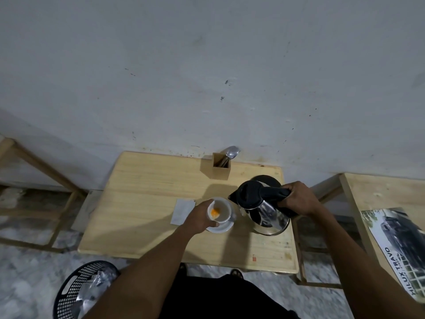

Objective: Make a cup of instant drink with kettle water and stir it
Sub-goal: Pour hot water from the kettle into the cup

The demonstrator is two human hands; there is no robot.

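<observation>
A white cup [222, 209] with orange powder [215, 212] inside stands on a white saucer [221, 228] in the middle of the wooden table [142, 203]. My left hand [200, 218] grips the cup's left side. My right hand [299, 199] holds the black handle of a steel kettle [264, 206], lifted off its black base [266, 179] and tilted, its spout close to the cup's right rim. No water stream is visible. A spoon [231, 153] stands in a wooden holder [220, 165] at the table's back edge.
A white sachet [182, 211] lies flat left of the cup. A black mesh bin [85, 288] with wrappers sits on the floor at lower left. A second table with a car brochure [400, 252] stands to the right. The wall rises right behind the table.
</observation>
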